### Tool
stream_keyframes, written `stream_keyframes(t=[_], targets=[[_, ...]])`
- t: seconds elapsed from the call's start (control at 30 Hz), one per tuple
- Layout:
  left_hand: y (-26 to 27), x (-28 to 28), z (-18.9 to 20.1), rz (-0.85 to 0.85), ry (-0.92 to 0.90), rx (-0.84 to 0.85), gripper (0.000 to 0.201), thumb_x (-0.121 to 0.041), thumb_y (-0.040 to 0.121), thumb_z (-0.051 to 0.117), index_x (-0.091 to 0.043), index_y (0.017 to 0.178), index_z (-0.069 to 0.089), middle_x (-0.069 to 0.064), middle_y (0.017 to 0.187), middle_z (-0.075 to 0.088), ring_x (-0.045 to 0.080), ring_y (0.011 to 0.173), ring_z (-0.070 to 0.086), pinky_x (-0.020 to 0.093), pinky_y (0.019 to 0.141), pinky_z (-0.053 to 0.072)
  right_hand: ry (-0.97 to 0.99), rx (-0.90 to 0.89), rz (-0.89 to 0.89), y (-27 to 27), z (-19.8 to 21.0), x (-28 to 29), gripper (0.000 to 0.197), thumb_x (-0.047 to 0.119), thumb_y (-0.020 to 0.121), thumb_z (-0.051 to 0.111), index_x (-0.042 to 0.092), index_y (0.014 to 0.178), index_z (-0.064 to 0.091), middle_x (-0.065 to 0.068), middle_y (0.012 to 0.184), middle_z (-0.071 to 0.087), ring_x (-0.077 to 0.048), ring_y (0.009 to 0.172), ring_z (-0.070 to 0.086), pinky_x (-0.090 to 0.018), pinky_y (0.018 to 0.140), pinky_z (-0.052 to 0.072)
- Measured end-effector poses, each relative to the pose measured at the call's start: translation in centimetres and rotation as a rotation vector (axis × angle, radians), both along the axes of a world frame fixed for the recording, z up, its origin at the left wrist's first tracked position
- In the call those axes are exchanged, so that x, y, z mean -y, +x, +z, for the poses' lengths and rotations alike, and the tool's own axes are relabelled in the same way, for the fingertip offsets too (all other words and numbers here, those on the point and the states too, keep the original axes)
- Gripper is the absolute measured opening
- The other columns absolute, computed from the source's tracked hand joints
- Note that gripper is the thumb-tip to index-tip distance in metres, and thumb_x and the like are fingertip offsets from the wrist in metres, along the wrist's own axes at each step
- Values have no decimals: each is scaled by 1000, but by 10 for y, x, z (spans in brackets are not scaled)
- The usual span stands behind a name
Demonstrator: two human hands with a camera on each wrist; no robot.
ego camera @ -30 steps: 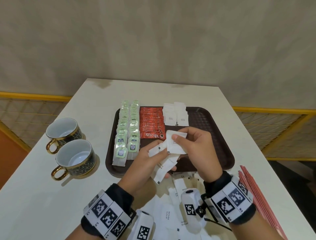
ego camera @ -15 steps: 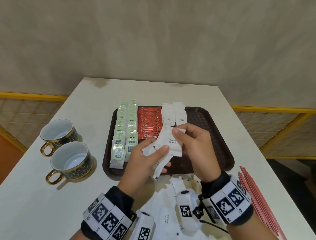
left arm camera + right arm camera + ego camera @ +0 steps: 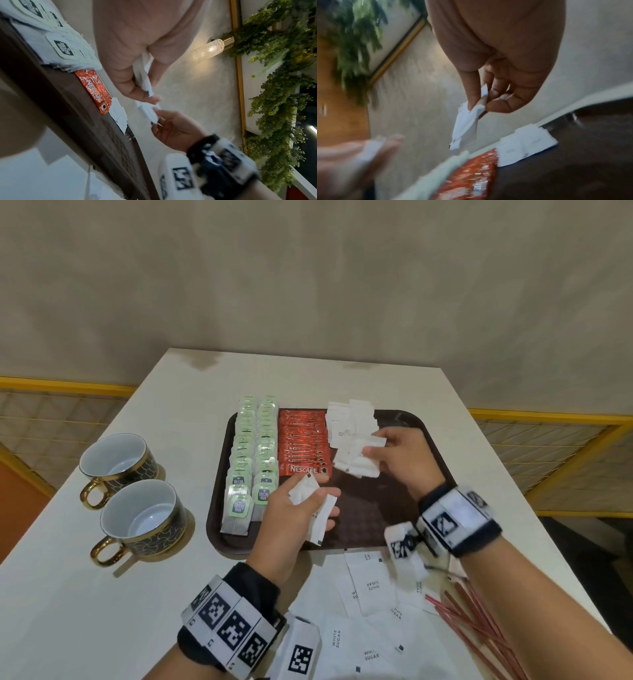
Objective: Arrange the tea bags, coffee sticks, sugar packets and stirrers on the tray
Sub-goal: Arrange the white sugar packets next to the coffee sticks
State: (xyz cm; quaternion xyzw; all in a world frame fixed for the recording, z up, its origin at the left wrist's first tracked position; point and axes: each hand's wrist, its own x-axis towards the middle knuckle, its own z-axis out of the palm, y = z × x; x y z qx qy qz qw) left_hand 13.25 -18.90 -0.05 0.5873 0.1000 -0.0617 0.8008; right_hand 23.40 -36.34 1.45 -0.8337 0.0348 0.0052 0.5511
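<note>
A dark brown tray [image 3: 404,518] holds two rows of green tea bags [image 3: 251,453], a stack of red coffee sticks [image 3: 303,445] and a pile of white sugar packets [image 3: 346,419]. My right hand [image 3: 400,457] pinches a few sugar packets [image 3: 358,458] [image 3: 467,124] over the tray, just below that pile. My left hand [image 3: 301,508] grips more sugar packets [image 3: 320,520] [image 3: 145,81] above the tray's near half. Loose sugar packets [image 3: 373,587] lie on the table in front of the tray. Red stirrers [image 3: 479,625] lie at the near right.
Two dark, gold-handled cups [image 3: 118,460] [image 3: 142,517] stand on the white table [image 3: 171,392] left of the tray. A yellow-framed railing [image 3: 555,419] runs behind both table sides. A plain wall rises beyond the far edge.
The hands have parted. My right hand carried its sugar packets forward and right towards the pile on the tray. My left hand stayed lower with its own packets.
</note>
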Motion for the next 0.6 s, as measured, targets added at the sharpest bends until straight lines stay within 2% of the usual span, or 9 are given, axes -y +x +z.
stream_keyframes(t=[0.07, 0.1, 0.17, 0.23, 0.33, 0.43, 0.53, 0.6], targets=[[0, 1, 1, -6, 9, -10, 16, -2, 97, 54, -8, 106, 66, 9, 94, 74, 16, 69, 66, 26, 62, 57, -294, 21, 6, 32, -4, 3, 13, 1, 81, 71, 12, 87, 69, -5, 90, 68, -18, 84, 64, -12, 64, 46], [0, 1, 1, -12, 13, -14, 16, -2, 97, 54, -8, 105, 66, 9, 93, 74, 16, 69, 66, 26, 63, 57, -398, -1, 23, 45, -6, 3, 15, 3, 81, 70, 10, 95, 71, -7, 96, 68, -16, 85, 61, -11, 64, 43], [0, 0, 2, -17, 22, -19, 16, -3, 97, 54, -9, 104, 67, 8, 93, 75, 15, 70, 67, 26, 64, 58, -507, -65, 71, 69, -12, 1, 25, 4, 83, 70, 7, 108, 69, -11, 109, 68, -18, 94, 60, -18, 73, 41], [0, -3, 1, -9, 32, -26, 16, -5, 96, 55, -10, 104, 68, 7, 94, 75, 15, 71, 67, 26, 64, 58, -538, -113, 81, 87, -21, -2, 30, 5, 84, 71, 6, 114, 68, -13, 116, 66, -21, 99, 60, -21, 75, 40], [2, -9, 0, 16, 59, -36, 15, -7, 96, 56, -12, 102, 68, 5, 93, 76, 15, 72, 69, 27, 66, 58, -525, -115, 74, 105, -34, -7, 30, 6, 82, 73, 5, 112, 68, -15, 117, 66, -20, 94, 58, -22, 74, 40], [4, -14, -2, 33, 68, -49, 15, -6, 96, 56, -12, 102, 68, 5, 94, 76, 16, 74, 69, 27, 65, 58, -513, -99, 64, 114, -40, -10, 29, 5, 81, 74, 8, 109, 68, -15, 118, 64, -23, 98, 60, -22, 74, 40], [6, -14, -4, 38, 80, -70, 15, -6, 95, 57, -12, 102, 69, 5, 94, 76, 17, 75, 69, 27, 64, 57, -510, -83, 84, 117, -44, -11, 27, 3, 79, 76, 11, 102, 66, -13, 115, 61, -21, 90, 56, -24, 71, 41], [8, -12, -4, 28, 80, -85, 14, -6, 95, 57, -11, 101, 69, 6, 93, 76, 18, 75, 69, 27, 63, 57, -486, -57, 101, 117, -42, -9, 29, 4, 78, 78, 11, 103, 65, -9, 108, 58, -20, 89, 54, -26, 71, 43]])
